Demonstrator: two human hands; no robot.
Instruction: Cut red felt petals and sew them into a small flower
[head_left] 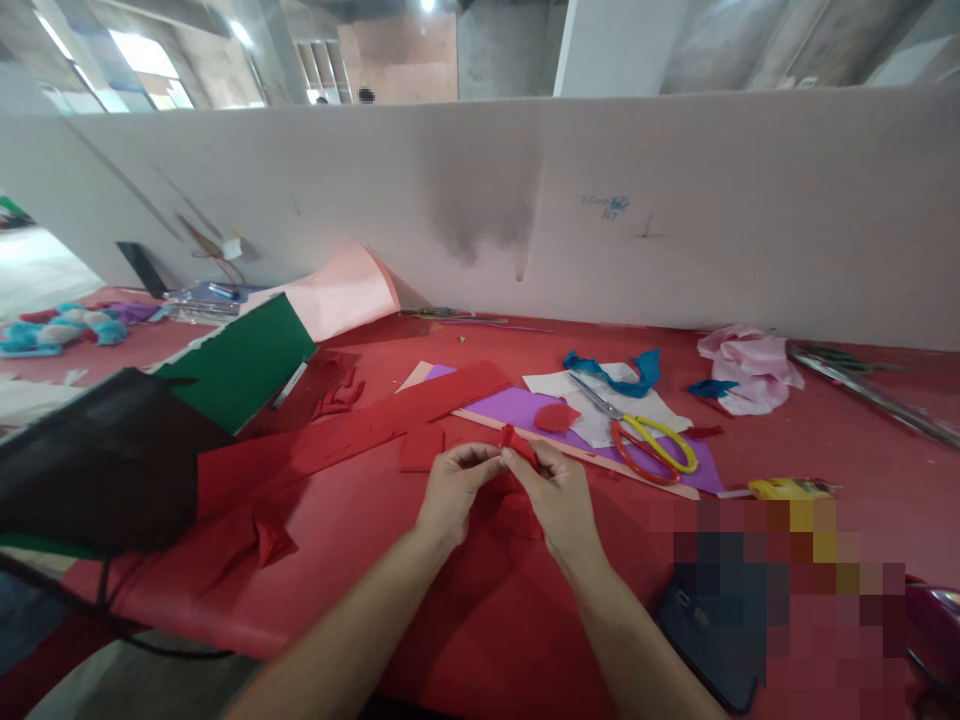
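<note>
My left hand (456,490) and my right hand (559,497) meet at the middle of the red table. Both pinch a small folded piece of red crepe paper (516,442), its tip poking up between the fingertips. More of the red paper hangs below the fingers. A long red paper strip (360,432) lies just beyond my left hand. Scissors with yellow and red handles (646,440) rest on a purple sheet (517,407) to the right of my hands.
Green (240,362) and pink sheets (345,290) lean at the back left, a black sheet (97,460) lies at the left. Blue scraps (615,370) and crumpled pink paper (746,365) sit at the back right. A dark phone (709,650) lies at the lower right. A grey wall closes the back.
</note>
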